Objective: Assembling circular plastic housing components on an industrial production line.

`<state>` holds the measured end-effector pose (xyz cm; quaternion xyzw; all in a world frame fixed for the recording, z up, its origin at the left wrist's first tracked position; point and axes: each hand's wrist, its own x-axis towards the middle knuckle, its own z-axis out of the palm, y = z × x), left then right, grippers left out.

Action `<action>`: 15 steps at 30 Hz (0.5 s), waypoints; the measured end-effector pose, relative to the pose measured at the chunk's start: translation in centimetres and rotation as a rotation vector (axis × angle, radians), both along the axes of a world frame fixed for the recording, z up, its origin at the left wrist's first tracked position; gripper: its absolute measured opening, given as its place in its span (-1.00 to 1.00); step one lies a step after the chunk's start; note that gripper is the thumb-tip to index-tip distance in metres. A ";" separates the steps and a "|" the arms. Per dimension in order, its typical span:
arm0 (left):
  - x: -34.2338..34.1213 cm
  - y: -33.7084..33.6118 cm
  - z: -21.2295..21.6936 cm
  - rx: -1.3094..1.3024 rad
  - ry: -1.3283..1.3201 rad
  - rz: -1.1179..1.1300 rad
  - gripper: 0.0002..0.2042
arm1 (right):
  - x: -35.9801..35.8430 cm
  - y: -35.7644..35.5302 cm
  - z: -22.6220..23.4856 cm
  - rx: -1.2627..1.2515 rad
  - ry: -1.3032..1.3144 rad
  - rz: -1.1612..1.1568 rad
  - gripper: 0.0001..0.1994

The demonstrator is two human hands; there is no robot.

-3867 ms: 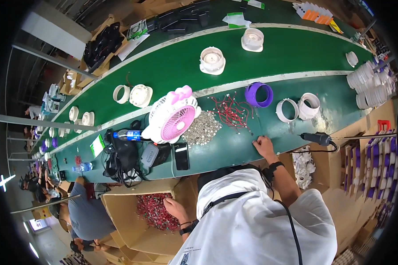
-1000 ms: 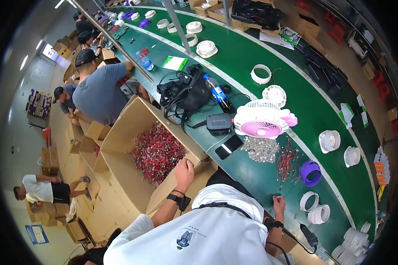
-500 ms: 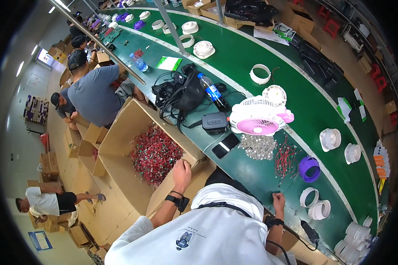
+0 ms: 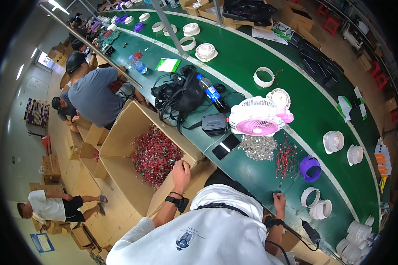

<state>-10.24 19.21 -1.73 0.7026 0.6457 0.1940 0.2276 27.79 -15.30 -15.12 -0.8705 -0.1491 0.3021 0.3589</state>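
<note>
Two bare hands are seen from above, coming up past a white shirt (image 4: 208, 229) at the lower edge. The left hand (image 4: 180, 170), with a dark wristband below it, is stretched out over the near right rim of a large open cardboard box (image 4: 119, 128) standing on the floor to the left of the green workbench (image 4: 252, 172). Its fingers are curled downward at the edge of the box's contents, but whether anything is gripped cannot be told. The box is filled with a dense heap of small red wired parts (image 4: 154, 152) (tangled thin red leads with darker specks among them), piled highest toward the far right corner.

The right hand (image 4: 278, 201) is rested on the near edge of the green bench, fingers bent with the tips pressed to the surface; something small and dark may be pinched there, though it is too small to tell. Just beyond it, a smaller bundle of the same red wires (image 4: 286, 158) is laid on the bench, beside a grey pile of tiny metal pieces (image 4: 257, 147). A white and pink desk fan (image 4: 257, 117) is set behind that pile, a purple ring (image 4: 310, 168) to the right, and a black phone (image 4: 224, 146) to the left. Another person in a grey shirt (image 4: 95, 95) is bent over at the far left.
</note>
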 end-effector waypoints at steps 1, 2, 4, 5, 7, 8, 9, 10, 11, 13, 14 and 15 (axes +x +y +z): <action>0.0 0.1 0.0 0.003 0.005 0.004 -0.76 | 0.0 0.0 0.0 -0.001 0.002 -0.002 -0.75; 0.1 0.1 0.0 0.005 0.010 0.007 -0.76 | 0.0 0.0 -0.1 -0.014 -0.010 0.004 -0.75; 0.2 0.0 0.0 -0.013 0.021 0.012 -0.76 | 0.0 0.1 0.1 -0.031 -0.018 0.007 -0.75; 0.1 -0.1 0.0 -0.028 0.029 0.021 -0.76 | 0.0 0.3 0.2 -0.029 -0.015 0.010 -0.75; 0.1 0.1 0.1 -0.019 0.029 0.012 -0.76 | 0.0 0.4 0.3 -0.033 -0.008 0.011 -0.74; 0.2 0.2 0.1 -0.006 0.024 0.007 -0.76 | 0.0 0.4 0.2 -0.026 -0.039 0.016 -0.76; 0.3 0.2 0.1 -0.011 0.027 0.005 -0.76 | 0.0 0.4 0.2 -0.019 -0.070 0.021 -0.77; 0.4 0.2 0.1 -0.002 0.023 0.004 -0.77 | 0.1 0.4 0.2 -0.023 -0.066 0.020 -0.77; 0.4 0.2 0.1 0.007 0.019 0.003 -0.77 | 0.1 0.5 0.2 -0.027 -0.054 0.022 -0.77; 0.4 0.2 0.1 -0.006 0.014 0.010 -0.77 | 0.1 0.3 0.2 -0.033 -0.042 0.022 -0.77; 0.4 0.2 0.1 -0.017 0.007 0.018 -0.77 | 0.1 0.3 0.0 -0.036 -0.063 0.019 -0.77; 0.5 0.2 0.0 -0.018 0.006 0.016 -0.77 | 0.1 0.2 0.0 -0.038 -0.085 0.016 -0.76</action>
